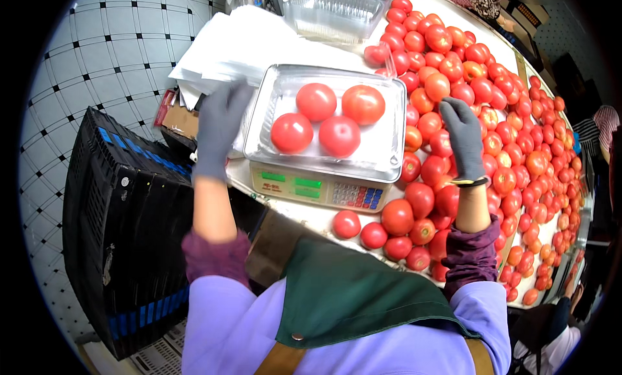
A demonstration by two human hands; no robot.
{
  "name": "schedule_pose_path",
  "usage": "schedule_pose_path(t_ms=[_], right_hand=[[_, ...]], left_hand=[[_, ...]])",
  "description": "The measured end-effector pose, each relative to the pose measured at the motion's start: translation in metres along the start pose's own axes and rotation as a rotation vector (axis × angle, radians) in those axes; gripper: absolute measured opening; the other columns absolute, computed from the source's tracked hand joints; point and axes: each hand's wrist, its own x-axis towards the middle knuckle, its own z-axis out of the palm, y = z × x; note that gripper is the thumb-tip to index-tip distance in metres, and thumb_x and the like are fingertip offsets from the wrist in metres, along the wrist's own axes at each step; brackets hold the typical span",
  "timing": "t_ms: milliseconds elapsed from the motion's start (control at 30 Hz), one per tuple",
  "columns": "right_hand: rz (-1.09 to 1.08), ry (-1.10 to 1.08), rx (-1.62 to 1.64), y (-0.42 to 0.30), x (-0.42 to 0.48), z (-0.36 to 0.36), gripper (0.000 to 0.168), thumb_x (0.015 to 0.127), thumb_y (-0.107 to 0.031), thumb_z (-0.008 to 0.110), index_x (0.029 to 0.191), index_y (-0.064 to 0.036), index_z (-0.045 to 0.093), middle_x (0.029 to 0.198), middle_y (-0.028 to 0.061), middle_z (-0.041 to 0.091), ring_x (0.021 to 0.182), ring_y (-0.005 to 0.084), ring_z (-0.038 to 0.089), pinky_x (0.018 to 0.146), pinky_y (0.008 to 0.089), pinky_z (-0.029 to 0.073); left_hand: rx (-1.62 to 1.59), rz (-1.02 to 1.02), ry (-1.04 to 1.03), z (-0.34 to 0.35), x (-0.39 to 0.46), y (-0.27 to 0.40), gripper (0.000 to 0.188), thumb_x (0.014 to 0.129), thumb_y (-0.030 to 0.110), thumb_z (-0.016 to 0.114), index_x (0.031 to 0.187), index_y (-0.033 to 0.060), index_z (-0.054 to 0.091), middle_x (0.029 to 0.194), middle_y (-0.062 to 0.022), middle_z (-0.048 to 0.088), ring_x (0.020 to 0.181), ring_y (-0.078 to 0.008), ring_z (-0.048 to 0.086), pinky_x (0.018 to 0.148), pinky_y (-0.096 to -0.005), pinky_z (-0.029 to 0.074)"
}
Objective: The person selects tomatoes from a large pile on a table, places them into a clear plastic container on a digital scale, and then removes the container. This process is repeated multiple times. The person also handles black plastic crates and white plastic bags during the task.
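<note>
A digital scale with lit green displays stands on the table before me. On its metal pan sits a clear plastic tray holding several red tomatoes. My left hand, in a grey glove and slightly blurred, is beside the pan's left edge near a stack of white sheets. Its fingertips are hard to make out, so I cannot tell its grip. To the right of the scale, my grey-gloved right hand hangs over loose tomatoes with fingers bent; whether it touches one is unclear.
Stacked clear plastic trays stand at the back. Loose tomatoes cover the table's right side, some close to its front edge. Black plastic crates stand on the tiled floor at left. Other people appear at the far right and top.
</note>
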Motion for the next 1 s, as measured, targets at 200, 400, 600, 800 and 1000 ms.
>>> schedule_pose_path(t_ms=[200,400,600,800,1000], right_hand=[[0.441,-0.205,0.319,-0.034,-0.070,0.022,0.041,0.090,-0.032,0.059,0.115,0.000,0.057,0.095,0.0081,0.065,0.078,0.0121,0.061,0.065,0.0238,0.048],[0.722,-0.223,0.667,-0.041,-0.090,0.053,0.050,0.093,-0.050,0.047,0.100,-0.002,0.060,0.083,0.0089,0.066,0.068,0.0164,0.064,0.051,0.0231,0.049],[0.849,-0.314,0.806,-0.044,-0.087,0.041,0.043,0.093,-0.044,0.049,0.092,-0.002,0.058,0.079,0.0129,0.066,0.064,0.0164,0.062,0.055,0.0244,0.047],[0.645,-0.346,0.689,-0.020,-0.093,0.051,0.017,0.087,-0.020,0.060,0.090,-0.003,0.059,0.073,0.0070,0.063,0.057,0.0108,0.057,0.051,0.0214,0.045],[0.675,-0.197,0.715,-0.019,-0.096,0.062,0.013,0.086,-0.018,0.054,0.084,-0.005,0.057,0.067,0.0039,0.059,0.052,0.0092,0.051,0.048,0.0206,0.040]], left_hand=[[-0.337,-0.492,-0.323,0.022,0.110,-0.080,0.069,0.088,0.053,0.054,0.125,-0.0045,0.045,0.100,-0.0187,0.059,0.089,-0.0251,0.060,0.080,-0.0342,0.049],[-0.960,-0.298,-0.328,0.035,0.123,-0.041,0.071,0.092,0.059,0.040,0.125,-0.0036,0.047,0.110,-0.0205,0.060,0.106,-0.0297,0.056,0.091,-0.0456,0.043],[0.416,0.445,-0.339,0.013,0.000,-0.054,0.062,0.084,0.036,0.063,0.136,0.0073,0.045,0.135,-0.0190,0.043,0.123,-0.0302,0.044,0.105,-0.0385,0.035],[-0.217,-0.479,-0.463,-0.009,-0.058,-0.053,0.035,0.090,0.033,0.057,0.106,0.0018,0.057,0.087,-0.0105,0.063,0.070,-0.0121,0.060,0.058,-0.0232,0.047],[-0.530,-0.495,-0.291,0.010,-0.072,-0.062,0.017,0.093,0.023,0.050,0.085,0.0086,0.053,0.071,-0.0037,0.057,0.049,-0.0067,0.043,0.043,-0.0203,0.034]])
